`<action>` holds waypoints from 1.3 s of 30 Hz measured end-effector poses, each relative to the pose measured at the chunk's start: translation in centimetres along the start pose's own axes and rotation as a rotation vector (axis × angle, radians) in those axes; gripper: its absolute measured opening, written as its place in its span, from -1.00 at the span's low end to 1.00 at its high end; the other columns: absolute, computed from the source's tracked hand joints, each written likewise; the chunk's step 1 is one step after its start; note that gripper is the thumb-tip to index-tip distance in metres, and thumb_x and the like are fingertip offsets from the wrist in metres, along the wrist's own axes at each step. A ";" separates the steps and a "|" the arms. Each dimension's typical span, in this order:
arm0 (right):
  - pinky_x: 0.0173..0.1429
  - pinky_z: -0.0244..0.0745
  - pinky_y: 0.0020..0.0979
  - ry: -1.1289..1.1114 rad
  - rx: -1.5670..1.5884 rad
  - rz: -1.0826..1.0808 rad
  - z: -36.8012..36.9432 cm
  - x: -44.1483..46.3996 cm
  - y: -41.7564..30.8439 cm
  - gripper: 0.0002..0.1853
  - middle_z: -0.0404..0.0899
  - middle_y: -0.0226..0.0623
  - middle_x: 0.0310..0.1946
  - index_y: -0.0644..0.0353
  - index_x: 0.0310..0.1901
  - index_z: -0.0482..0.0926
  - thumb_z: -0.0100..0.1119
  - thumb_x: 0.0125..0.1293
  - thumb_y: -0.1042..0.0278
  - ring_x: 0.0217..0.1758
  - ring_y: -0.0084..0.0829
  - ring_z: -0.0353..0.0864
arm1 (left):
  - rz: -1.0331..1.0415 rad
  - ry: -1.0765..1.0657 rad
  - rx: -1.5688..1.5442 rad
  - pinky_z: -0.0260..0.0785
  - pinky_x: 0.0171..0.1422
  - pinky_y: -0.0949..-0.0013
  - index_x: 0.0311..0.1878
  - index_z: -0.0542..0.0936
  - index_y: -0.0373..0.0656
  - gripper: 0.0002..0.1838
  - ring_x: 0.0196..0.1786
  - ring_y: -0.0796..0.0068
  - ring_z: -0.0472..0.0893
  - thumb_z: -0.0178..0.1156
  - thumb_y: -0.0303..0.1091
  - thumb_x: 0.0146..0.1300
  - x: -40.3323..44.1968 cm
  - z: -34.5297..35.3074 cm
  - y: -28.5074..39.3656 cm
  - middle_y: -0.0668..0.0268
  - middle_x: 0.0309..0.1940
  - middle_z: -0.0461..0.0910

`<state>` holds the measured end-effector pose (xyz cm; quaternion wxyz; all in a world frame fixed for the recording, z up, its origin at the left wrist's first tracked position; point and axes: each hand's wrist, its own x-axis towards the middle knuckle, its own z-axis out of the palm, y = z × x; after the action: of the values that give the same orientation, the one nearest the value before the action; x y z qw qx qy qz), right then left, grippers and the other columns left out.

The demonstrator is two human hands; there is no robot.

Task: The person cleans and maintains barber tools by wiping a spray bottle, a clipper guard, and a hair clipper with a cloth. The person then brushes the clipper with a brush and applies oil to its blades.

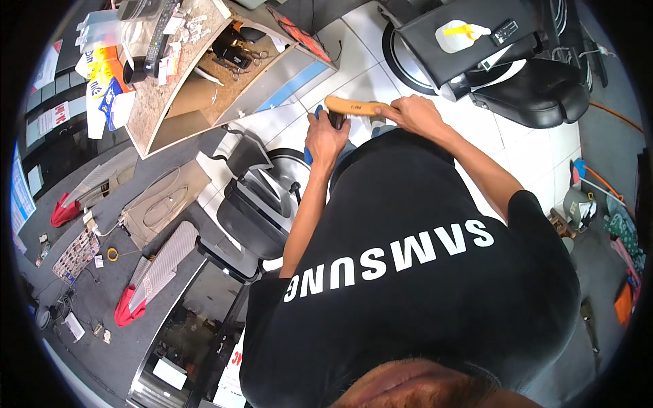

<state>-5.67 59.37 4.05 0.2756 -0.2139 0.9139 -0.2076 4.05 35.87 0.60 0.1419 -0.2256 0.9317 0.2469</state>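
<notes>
Wooden tool [354,106] | right hand [418,117]: gripping its right end | left hand [326,141]: grasping 1 dark object [337,120] | cabinet [289,85]: far left

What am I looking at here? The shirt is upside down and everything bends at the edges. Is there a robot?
No robot: these are a person's own two bare hands. The one picture comes from a camera worn on the head, looking forward and down, so the black shirt with its white lettering appears upside down. The right hand holds a wooden-handled tool, perhaps a brush. The left hand holds something dark; I can't tell what. Ahead to the left, scissors lie in an open wooden compartment. Ahead to the right, a white bottle with a yellow part is on a black surface.
</notes>
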 end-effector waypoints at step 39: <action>-0.27 0.61 -0.04 0.049 0.016 0.061 0.7 0.9 0.8 -0.28 0.67 -0.05 -0.61 0.23 -0.31 0.82 0.10 0.48 -0.39 -0.45 0.04 0.74 | -0.144 0.036 -0.062 0.53 0.18 -0.17 0.10 0.59 -0.31 -0.24 0.09 -0.27 0.68 0.43 0.23 0.12 1.0 -0.8 -2.9 -0.10 0.08 0.56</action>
<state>-6.17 59.39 2.79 0.2613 -0.1785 0.9248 -0.2115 4.49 32.81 -0.23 0.1352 -0.3007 0.9073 0.2608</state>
